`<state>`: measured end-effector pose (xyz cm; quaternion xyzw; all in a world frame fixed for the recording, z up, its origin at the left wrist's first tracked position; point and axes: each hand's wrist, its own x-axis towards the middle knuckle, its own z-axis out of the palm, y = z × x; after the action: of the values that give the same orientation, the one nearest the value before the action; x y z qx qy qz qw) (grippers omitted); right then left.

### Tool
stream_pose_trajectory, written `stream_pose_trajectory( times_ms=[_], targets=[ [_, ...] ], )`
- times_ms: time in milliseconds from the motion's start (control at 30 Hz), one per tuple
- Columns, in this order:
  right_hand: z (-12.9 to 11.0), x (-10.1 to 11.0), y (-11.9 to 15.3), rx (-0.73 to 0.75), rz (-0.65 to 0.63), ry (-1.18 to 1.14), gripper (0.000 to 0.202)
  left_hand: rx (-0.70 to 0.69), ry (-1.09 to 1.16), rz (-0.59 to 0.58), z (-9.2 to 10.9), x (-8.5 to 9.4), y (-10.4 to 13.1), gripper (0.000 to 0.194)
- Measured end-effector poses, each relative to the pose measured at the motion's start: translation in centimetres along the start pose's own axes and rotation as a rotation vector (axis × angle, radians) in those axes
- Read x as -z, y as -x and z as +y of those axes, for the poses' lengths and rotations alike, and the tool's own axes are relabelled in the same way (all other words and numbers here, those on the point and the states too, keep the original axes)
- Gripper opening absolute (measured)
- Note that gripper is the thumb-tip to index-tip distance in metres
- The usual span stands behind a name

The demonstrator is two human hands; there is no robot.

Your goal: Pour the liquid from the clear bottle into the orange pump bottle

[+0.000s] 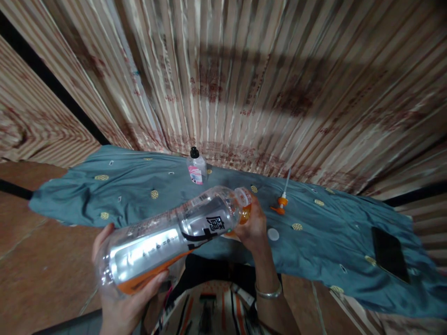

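A large clear bottle (150, 251) with a silver and orange label lies tilted across the view, its neck toward the right. My left hand (131, 288) is wrapped round its base end. By the bottle's mouth, my right hand (253, 223) closes round an orange item at the neck, largely hidden by the fingers and the big bottle. An orange pump head (281, 203) with a white tube lies on the cloth to the right. Near it is a round white disc (273, 234). A small clear bottle (196, 170) with a black cap and pink label stands behind the large one.
A blue-green patterned cloth (139, 186) covers the long surface in front of me. On its right part lies a dark phone (390, 253). Striped curtains (230, 93) hang behind, with dark poles (56, 88) at the sides. Brown floor tiles (45, 260) show below.
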<state>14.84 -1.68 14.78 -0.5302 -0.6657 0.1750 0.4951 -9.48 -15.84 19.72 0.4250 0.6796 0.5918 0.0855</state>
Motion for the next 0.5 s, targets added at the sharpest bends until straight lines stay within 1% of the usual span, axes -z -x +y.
stream_pose_trajectory(
  times_ms=[167,267,500],
  targets=[
    [0.1,-0.1,0.0,-0.006,0.002,0.0,0.067,0.02,0.0,0.011,0.0,-0.1,0.3,0.118],
    [0.1,-0.2,0.0,-0.021,0.022,-0.001,0.066,0.019,-0.005,0.015,-0.4,0.1,0.4,0.121],
    [0.4,-0.5,0.2,-0.047,0.032,-0.014,0.072,-0.106,-0.074,-0.033,-3.4,2.0,0.0,0.123]
  ],
)
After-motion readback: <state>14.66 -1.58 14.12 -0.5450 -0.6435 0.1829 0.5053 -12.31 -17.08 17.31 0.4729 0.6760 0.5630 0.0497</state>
